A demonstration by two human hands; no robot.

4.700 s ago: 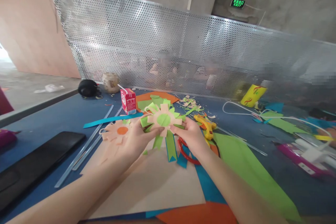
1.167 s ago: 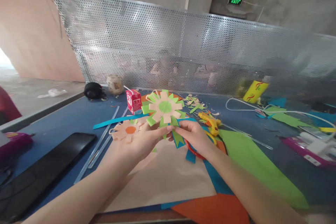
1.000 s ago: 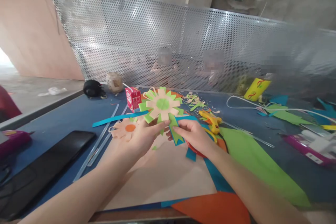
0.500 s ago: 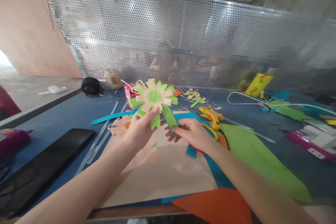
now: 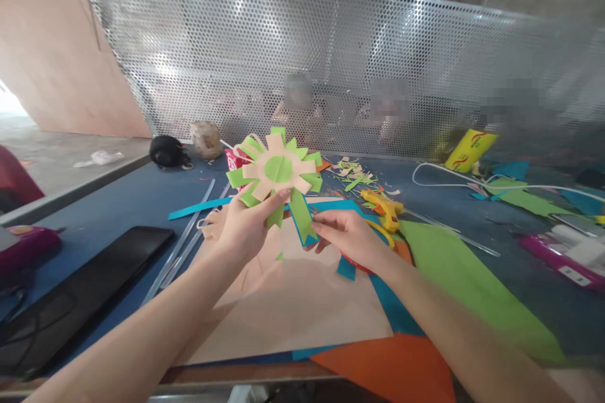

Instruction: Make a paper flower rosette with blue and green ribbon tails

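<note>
My left hand [image 5: 253,217] is closed on a flower-shaped rosette [image 5: 278,170], thumb in front at its lower edge. The rosette has beige petals over green ones and a round green centre. Two tails hang below it; the right one is a green ribbon tail [image 5: 302,217] backed with blue, its end notched. At that tail's right edge, my right hand [image 5: 347,236] pinches with thumb and fingers; the far fingers are partly hidden. Under both hands lies a beige sheet [image 5: 302,302]. Another beige petalled piece [image 5: 212,225] is partly covered by my left hand.
A yellow glue gun [image 5: 385,209] lies beyond my right hand, near a green sheet [image 5: 463,283] and an orange sheet [image 5: 392,365]. Clear glue sticks [image 5: 182,245] and a black phone-like slab [image 5: 94,296] lie left. Scraps [image 5: 354,175] are piled before a perforated metal screen [image 5: 265,44].
The rosette is raised slightly and turned, its green and blue tail now hanging more steeply. My right fingers have shifted to that tail's right edge, showing more of its notched end.
</note>
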